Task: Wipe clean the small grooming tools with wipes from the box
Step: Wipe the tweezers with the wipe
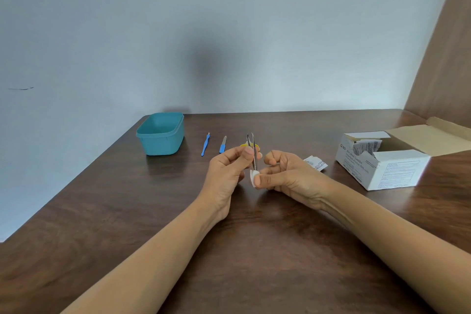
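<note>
My left hand [226, 173] pinches steel tweezers [252, 146] between thumb and fingers, holding them upright above the table with the tips pointing away. My right hand [285, 173] pinches a small white wipe [254, 178] around the lower end of the tweezers. Behind my left hand lies a yellow-handled tool [244, 145], mostly hidden. A blue cuticle tool [205, 145] and a small blue-handled file [223, 144] lie on the table to the left. The open white box of alcohol swabs [382, 163] sits at the right.
A teal plastic tub [161, 134] stands at the back left of the dark wooden table [127, 211]. A torn wipe wrapper [316, 162] lies just right of my right hand. A wall runs behind the table, a wooden panel at the right.
</note>
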